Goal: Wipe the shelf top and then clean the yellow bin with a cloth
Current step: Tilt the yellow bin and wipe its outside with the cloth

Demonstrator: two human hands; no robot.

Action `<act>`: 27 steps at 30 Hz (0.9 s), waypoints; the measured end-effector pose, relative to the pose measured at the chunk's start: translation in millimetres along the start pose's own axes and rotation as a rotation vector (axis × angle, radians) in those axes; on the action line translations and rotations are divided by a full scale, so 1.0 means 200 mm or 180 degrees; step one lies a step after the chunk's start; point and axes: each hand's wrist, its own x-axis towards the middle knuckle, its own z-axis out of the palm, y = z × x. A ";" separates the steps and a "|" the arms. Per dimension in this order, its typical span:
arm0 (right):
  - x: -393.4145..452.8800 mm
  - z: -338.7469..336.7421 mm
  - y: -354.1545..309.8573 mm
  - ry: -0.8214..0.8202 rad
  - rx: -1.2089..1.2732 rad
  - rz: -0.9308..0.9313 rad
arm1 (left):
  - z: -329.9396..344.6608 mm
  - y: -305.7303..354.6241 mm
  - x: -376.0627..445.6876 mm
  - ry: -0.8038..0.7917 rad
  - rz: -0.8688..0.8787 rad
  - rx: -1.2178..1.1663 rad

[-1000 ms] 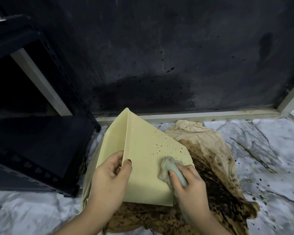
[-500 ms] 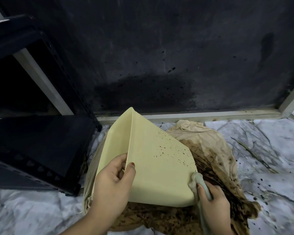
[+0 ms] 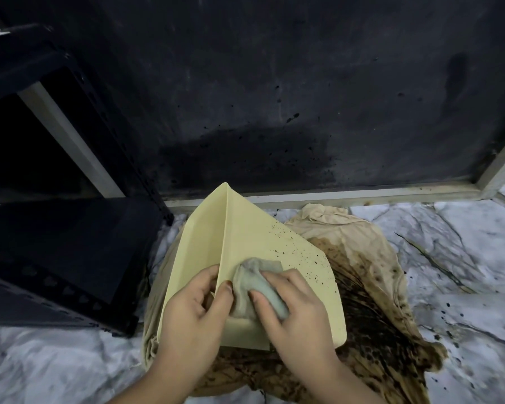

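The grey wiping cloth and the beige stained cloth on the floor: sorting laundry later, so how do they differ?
The small grey wiping cloth is bunched in the right hand, pressed on the yellow plastic bin; the large beige stained cloth lies spread on the floor, heavily soaked with dark brown. Both are crumpled fabric.

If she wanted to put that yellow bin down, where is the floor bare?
Bare marble floor lies right of the stained rag, though speckled with dark drops, and at lower left in front of the black shelf. It is crowded in the middle, where both hands work the bin over the rag.
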 end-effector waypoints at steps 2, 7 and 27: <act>0.04 0.00 0.02 0.0018 0.0069 0.0212 | 0.00 0.00 0.00 -0.0001 0.0026 -0.0071; 0.05 -0.03 0.14 0.0029 0.0036 0.0772 | -0.01 -0.01 -0.01 -0.0044 -0.0071 -0.0123; -0.17 -0.18 0.63 0.0368 -0.0365 0.2423 | 0.00 0.01 -0.01 -0.0037 -0.0121 0.0042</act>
